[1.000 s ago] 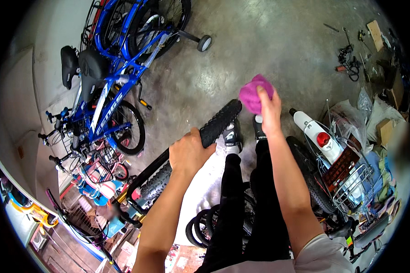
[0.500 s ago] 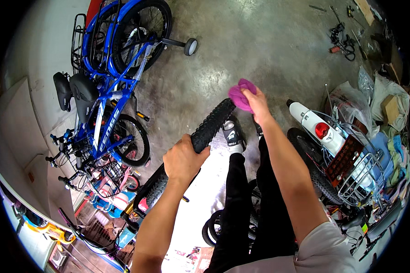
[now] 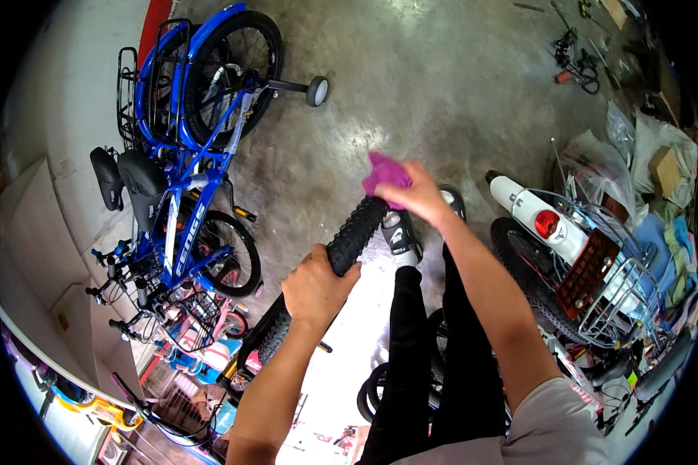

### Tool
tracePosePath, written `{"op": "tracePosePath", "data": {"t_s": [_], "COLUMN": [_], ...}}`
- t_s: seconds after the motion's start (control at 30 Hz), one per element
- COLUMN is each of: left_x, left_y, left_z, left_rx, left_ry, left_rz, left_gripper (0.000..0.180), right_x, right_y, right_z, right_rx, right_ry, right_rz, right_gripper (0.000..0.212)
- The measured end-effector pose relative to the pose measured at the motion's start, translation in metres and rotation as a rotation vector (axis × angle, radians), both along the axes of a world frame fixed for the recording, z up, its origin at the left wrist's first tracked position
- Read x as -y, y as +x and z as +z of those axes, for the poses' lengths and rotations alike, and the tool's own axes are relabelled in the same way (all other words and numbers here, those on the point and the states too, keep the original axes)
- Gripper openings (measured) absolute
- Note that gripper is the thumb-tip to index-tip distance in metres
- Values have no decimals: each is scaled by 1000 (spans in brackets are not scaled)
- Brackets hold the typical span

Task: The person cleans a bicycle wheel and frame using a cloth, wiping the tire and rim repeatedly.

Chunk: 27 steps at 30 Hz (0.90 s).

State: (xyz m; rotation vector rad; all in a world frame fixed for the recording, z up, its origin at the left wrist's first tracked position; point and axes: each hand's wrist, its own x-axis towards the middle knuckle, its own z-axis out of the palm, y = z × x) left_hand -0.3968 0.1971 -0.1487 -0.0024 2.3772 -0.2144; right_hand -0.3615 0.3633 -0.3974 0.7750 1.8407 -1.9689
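Observation:
My left hand (image 3: 316, 288) grips the top of a black knobby bicycle tyre (image 3: 354, 232) that stands upright in front of my legs. My right hand (image 3: 416, 194) holds a crumpled magenta cloth (image 3: 385, 175) and presses it against the far end of the same tyre. The tyre's lower part (image 3: 265, 346) runs down to the left, below my left forearm. My black trousers and grey sandals (image 3: 400, 235) show beneath the tyre on the concrete floor.
Blue bicycles with training wheels (image 3: 194, 155) lean at the left beside small children's bikes (image 3: 171, 325). At the right stand a white rear mudguard with a red light (image 3: 537, 218), a wire basket (image 3: 620, 294) and bags with boxes (image 3: 644, 155). Tools lie far right (image 3: 574, 62).
My right hand with the cloth has moved down and left along the tyre toward me. The view has shifted, and my left hand keeps its grip on the tyre.

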Motion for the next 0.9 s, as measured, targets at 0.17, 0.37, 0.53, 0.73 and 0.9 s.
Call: {"op": "tracePosePath", "data": {"t_s": [0.17, 0.37, 0.53, 0.73, 0.9], "left_x": [-8, 0, 1, -13, 22], "left_y": [9, 6, 3, -5, -37], "left_z": [-4, -5, 0, -2, 4], "left_rx": [-18, -29, -27, 79, 522], "left_ry": [17, 44, 21, 50, 273], "left_rz": [-43, -55, -27, -10, 322], "left_gripper": [57, 58, 59, 64, 77], "right_x": [-20, -24, -7, -14, 1], "right_y": [32, 31, 11, 21, 23], "right_z": [-46, -35, 22, -64, 8], "right_rx": [258, 365, 316, 338, 385], "right_ry": [205, -257, -496, 134, -371], "right_rz": [5, -419, -612, -188, -494], "right_gripper": [49, 44, 55, 51, 44]}}
